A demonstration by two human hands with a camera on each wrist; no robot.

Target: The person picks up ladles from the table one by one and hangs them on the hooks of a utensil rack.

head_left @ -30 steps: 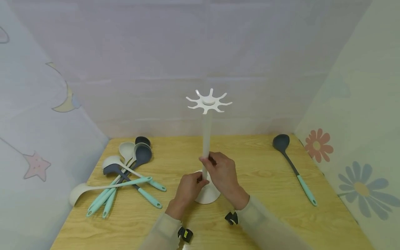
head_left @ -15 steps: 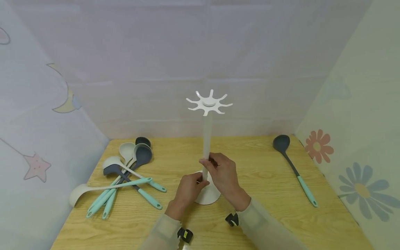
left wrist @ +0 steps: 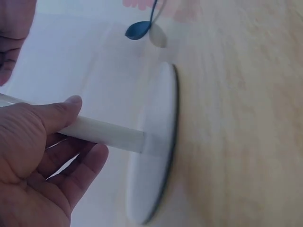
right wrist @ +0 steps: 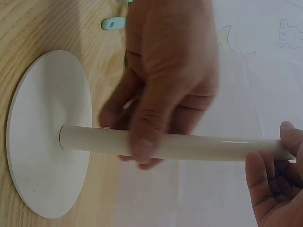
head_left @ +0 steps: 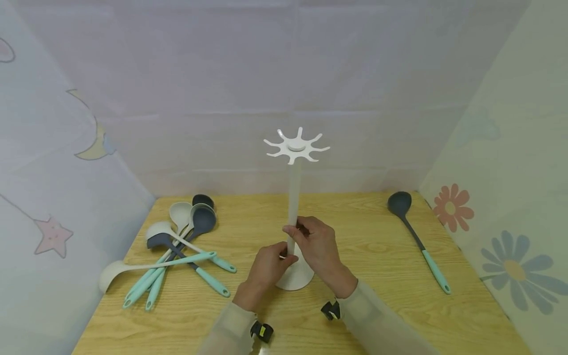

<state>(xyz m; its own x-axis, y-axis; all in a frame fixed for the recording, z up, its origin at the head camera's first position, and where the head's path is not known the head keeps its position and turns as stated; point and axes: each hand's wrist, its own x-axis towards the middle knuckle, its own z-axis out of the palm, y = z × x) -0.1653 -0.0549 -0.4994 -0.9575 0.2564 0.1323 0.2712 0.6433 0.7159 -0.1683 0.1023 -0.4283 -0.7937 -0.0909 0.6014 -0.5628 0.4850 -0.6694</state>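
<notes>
A white utensil stand (head_left: 294,192) rises upright from its round base (right wrist: 49,156), topped by a ring of hooks (head_left: 296,146). My left hand (head_left: 267,266) grips the pole low down, just above the base, thumb on one side and fingers on the other. Higher on the same pole, my right hand (head_left: 316,246) pinches it between thumb and fingers. In the left wrist view the left hand (left wrist: 52,151) wraps the pole near the base (left wrist: 154,146). The right wrist view shows both hands on the pole, the right hand (right wrist: 281,175) farther from the base.
Several ladles and spoons with mint handles lie crossed in a pile (head_left: 177,246) at the left of the wooden table (head_left: 355,227). One dark ladle (head_left: 414,231) lies alone at the right. Patterned cloth walls (head_left: 222,98) enclose the back and sides.
Both hands keep their places on the pole, with only tiny shifts of the wrists. The stand and the utensils stay where they were.
</notes>
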